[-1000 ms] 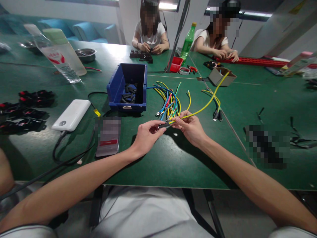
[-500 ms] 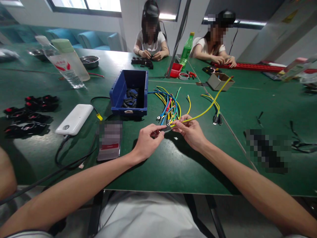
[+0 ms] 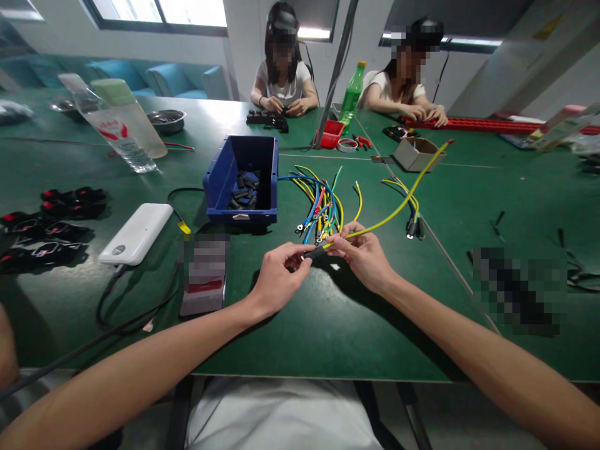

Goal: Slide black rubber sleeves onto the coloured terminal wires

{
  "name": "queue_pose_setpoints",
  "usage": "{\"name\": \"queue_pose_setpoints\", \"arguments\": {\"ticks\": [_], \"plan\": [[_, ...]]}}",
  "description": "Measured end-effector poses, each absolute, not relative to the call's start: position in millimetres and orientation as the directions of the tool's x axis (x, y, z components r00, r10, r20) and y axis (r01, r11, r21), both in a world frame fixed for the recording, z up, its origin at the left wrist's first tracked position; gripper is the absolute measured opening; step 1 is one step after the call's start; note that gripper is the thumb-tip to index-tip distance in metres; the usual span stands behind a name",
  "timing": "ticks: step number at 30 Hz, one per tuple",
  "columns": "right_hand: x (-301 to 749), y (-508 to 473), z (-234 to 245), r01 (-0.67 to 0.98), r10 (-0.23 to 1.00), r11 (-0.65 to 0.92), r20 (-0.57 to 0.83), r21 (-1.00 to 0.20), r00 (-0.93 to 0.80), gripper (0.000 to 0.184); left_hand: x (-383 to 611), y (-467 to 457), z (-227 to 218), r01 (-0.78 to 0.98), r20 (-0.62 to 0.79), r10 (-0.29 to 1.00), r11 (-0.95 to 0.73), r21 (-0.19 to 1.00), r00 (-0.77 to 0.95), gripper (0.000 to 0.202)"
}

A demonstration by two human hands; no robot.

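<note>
Between the fingertips of my left hand [image 3: 282, 275] is a short black sleeve [image 3: 315, 252], pinched at its left end. My right hand [image 3: 364, 256] grips a yellow wire [image 3: 394, 220] close to where it meets the sleeve; the wire's long free end curves up to the right. Whatever sits inside the sleeve is hidden. Just beyond my fingers lies a loose bunch of blue, yellow, green and red wires [image 3: 323, 203], some with ring terminals. Several yellow wires with black sleeved ends [image 3: 415, 229] rest farther right.
A blue bin [image 3: 241, 216] with black sleeves stands behind my left hand. Left of it are a phone [image 3: 204, 278], a white power bank [image 3: 137, 234] with cables, and bottles [image 3: 119, 134]. A small carton [image 3: 415, 156] is at the right. Two people sit across the green table [image 3: 300, 337].
The view has shifted slightly, so the table things appear a little lower. Both hands keep their grip on the sleeve and the yellow wire, and more of the sleeve shows between them.
</note>
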State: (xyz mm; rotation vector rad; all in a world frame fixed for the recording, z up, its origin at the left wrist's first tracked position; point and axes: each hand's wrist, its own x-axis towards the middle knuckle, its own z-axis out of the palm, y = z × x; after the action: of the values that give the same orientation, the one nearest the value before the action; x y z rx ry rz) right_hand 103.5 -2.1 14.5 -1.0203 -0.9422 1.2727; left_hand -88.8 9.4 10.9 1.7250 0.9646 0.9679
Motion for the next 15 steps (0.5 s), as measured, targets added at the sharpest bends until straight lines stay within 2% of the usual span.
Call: {"name": "queue_pose_setpoints", "arguments": {"ticks": [11,15], "plan": [[104.8,-2.4,13.0,-0.191,0.989,0.122,0.103,-0.974,0.106,0.025,-87.1,14.7,10.2,0.140,0.136,0.921,-0.199,0.970,0.365,0.024],[96.0,-9.4,14.9,-0.098,0.987,0.112,0.099,-0.989,0.128,0.014,-83.9,11.8,14.1,0.258,0.077,0.944,-0.166,0.952,0.321,0.024]]}}
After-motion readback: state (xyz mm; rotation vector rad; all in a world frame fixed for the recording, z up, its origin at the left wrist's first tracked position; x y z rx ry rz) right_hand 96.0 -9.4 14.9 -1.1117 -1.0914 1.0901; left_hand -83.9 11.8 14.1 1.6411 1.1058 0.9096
